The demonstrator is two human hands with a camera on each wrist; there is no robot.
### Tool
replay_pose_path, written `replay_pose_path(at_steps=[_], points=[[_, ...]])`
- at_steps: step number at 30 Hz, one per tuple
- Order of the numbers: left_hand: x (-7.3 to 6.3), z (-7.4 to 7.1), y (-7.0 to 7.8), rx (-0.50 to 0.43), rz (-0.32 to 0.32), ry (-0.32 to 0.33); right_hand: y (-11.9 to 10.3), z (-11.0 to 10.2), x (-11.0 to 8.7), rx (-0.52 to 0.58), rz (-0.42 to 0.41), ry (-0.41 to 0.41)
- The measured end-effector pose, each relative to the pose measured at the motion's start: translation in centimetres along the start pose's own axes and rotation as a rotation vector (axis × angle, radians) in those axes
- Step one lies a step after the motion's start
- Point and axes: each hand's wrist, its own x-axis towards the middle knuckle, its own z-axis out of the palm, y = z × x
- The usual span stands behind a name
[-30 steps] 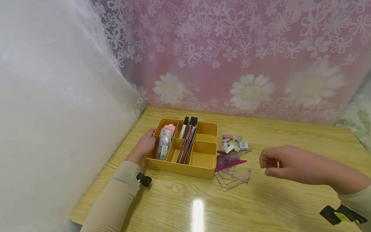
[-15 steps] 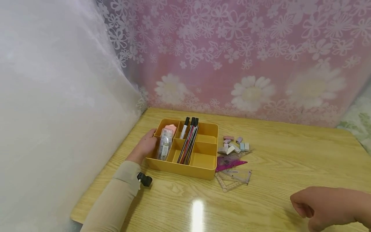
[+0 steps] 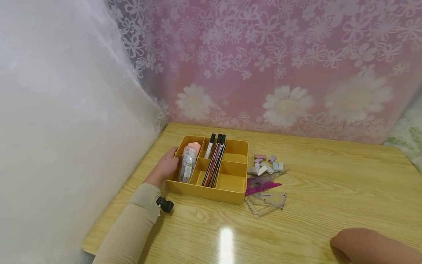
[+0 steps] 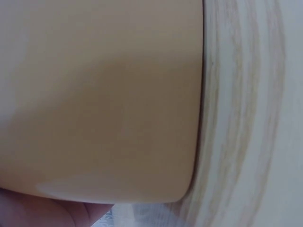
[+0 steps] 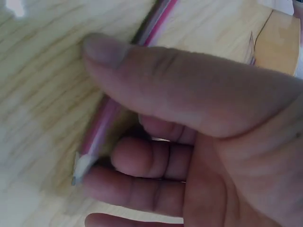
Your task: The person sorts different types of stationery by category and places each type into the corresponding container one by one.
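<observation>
A yellow divided desk organizer (image 3: 204, 193) stands at the left of the table. My left hand (image 3: 167, 164) grips its left wall; in the left wrist view the plain side wall (image 4: 123, 104) fills most of the picture, with fingers at the lower corner. Near the table's front right, my right hand (image 3: 369, 244) is low over the wood. The right wrist view shows a pink and dark striped pencil (image 5: 98, 123) lying there, sharpened tip towards the fingers. My thumb (image 5: 156, 80) crosses above it and the loosely bent fingers are beside it; no firm hold shows.
The organizer holds pencils (image 3: 211, 170), markers (image 3: 209, 146), a clear plastic case (image 3: 188, 163) and a pink item (image 3: 195, 146). Right of it lie several erasers (image 3: 262, 170), a magenta set square (image 3: 262, 188) and clear set squares (image 3: 258, 209). A white curtain (image 3: 82, 110) borders the left.
My right hand has moved down and right, from beside the set squares to the front right of the table. My left hand has stayed on the organizer.
</observation>
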Motion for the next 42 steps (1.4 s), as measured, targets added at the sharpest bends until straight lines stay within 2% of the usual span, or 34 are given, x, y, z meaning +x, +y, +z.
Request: replay_pose_path(at_steps=[6,9,14,17,20,28,31,35,42], points=[[-0.1,0.0,-0.2,0.007,0.011,0.005,0.2,-0.7,0.6,0.070,-0.052,-0.002],[-0.3,0.0,-0.3,0.007,0.004,0.002,0.3,-0.8,0.9,0.068,-0.085,0.019],[-0.7,-0.1,-0.3,-0.021,-0.001,0.002,1.1,-1.7,1.6,0.055,-0.235,0.047],[-0.7,0.0,-0.3,-0.019,0.008,-0.001,1.8,-2.8,2.0,0.118,-0.344,0.049],[-0.6,0.0,-0.2,-0.009,0.014,-0.003,1.9,-4.4,2.2,0.170,-0.392,0.055],[-0.3,0.0,-0.4,0.003,0.015,0.000,0.6,-9.0,2.7,0.240,-0.438,0.116],[-0.3,0.0,-0.5,0.013,0.023,0.001,0.1,-10.2,2.7,0.297,-0.482,0.138],[-0.3,0.0,-0.5,0.011,0.027,-0.004,-0.7,-11.4,2.8,0.377,-0.555,0.147],[-0.2,0.0,-0.3,0.005,0.030,-0.004,-2.5,-12.4,3.3,0.525,-0.608,0.165]])
